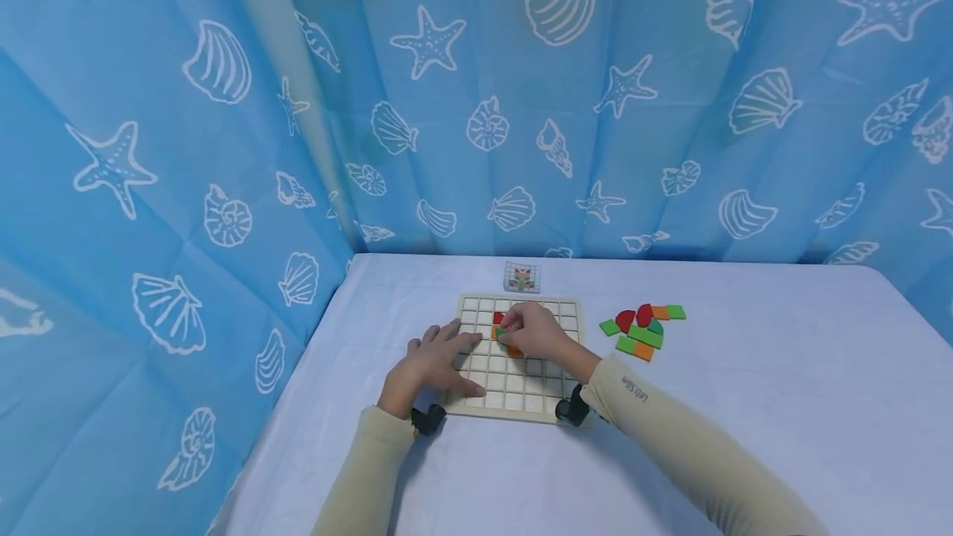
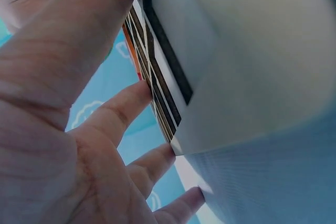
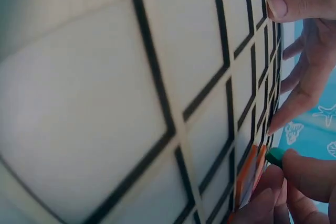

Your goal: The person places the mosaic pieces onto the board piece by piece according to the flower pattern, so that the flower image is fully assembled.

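Note:
A cream grid board (image 1: pixel 514 404) with square white cells lies on the table. My left hand (image 1: pixel 435 358) rests spread over its left edge, fingers apart; in the left wrist view the fingertips (image 2: pixel 142 92) touch the board's side. My right hand (image 1: pixel 538 331) pinches a small green piece (image 3: pixel 274 156) between thumb and fingers, over the upper middle of the board. Beside those fingers a red piece (image 1: pixel 497 318) and an orange piece (image 1: pixel 515 351) sit in cells. The right hand partly covers the pieces around it.
Right of the board lies a loose cluster of red, orange and green pieces (image 1: pixel 642 336). A small card with a coloured pattern on a grid (image 1: pixel 523 277) stands behind the board. A white cloth covers the table (image 1: pixel 782 370), and blue shell-print curtains (image 1: pixel 476 106) hang behind and left.

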`<state>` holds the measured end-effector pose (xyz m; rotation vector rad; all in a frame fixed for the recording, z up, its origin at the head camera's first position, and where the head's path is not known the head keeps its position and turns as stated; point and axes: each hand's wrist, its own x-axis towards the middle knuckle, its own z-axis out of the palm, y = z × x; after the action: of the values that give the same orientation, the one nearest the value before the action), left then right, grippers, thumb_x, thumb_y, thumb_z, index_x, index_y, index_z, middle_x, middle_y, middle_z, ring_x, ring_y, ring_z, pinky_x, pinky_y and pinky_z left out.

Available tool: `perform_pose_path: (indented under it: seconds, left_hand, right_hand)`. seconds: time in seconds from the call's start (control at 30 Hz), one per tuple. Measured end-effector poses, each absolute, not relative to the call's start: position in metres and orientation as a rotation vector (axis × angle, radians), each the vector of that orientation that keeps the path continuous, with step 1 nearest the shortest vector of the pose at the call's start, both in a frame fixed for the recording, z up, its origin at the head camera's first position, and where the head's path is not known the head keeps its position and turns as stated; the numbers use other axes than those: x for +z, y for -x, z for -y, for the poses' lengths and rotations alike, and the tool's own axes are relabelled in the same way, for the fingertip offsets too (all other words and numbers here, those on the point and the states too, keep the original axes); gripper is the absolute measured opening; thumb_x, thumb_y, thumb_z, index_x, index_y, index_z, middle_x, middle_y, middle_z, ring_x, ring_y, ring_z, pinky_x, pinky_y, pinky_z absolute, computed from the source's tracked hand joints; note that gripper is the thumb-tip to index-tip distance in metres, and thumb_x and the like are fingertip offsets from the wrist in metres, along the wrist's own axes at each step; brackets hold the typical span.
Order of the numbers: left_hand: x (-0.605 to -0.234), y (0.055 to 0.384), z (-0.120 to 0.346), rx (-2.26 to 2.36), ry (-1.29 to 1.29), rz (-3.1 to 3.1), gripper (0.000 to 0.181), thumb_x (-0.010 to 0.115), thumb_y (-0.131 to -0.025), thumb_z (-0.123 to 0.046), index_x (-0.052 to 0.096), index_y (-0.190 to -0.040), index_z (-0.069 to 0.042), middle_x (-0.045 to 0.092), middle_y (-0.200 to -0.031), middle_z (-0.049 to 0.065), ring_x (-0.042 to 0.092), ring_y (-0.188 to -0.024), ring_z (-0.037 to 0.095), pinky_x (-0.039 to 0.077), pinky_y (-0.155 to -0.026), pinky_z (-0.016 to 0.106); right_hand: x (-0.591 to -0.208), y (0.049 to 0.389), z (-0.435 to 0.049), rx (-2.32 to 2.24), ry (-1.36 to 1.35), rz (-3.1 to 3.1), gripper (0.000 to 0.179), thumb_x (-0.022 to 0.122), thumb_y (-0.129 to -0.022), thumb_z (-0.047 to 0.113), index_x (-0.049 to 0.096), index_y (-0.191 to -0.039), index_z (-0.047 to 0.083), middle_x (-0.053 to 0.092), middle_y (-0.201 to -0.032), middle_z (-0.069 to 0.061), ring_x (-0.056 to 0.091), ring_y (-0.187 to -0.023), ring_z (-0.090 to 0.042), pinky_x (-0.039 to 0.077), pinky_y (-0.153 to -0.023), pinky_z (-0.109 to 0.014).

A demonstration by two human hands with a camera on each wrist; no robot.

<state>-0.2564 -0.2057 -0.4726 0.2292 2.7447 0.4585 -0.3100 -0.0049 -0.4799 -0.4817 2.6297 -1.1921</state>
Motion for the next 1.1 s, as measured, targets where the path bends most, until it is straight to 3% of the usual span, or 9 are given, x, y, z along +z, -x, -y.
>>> perform_pose_path:
  seconds: [0.77,1.1]
  left_hand:
    - [-0.469,0.256,0.204,0.434,-0.242,-2.748,0.092,0.080,-0.073,-0.059,0.039,-0.151,-0.033,0.018,-0.166,0.007,0.015,-0.151,0.038,0.016,-0.117,0.064]
    - [-0.472,0.257,0.206,0.431,-0.239,-2.743,0.093,0.080,-0.072,-0.061,0.039,-0.151,-0.033,0.018,-0.166,0.006,0.016,-0.151,0.038,0.017,-0.117,0.064]
  right_hand:
    - [-0.478,0.303,0.015,-0.943,0.525,-2.760,0.010,0.076,-0.085,0.014,0.071,-0.090,0.008,0.069,-0.090,-0.002,0.062,-0.076,-0.013,0.054,-0.071,-0.032]
    - [-0.483,0.306,0.014,-0.951,0.512,-2.745,0.010,0.080,-0.083,0.018,0.073,-0.082,0.011,0.070,-0.082,0.001,0.060,-0.071,-0.012,0.052,-0.067,-0.029]
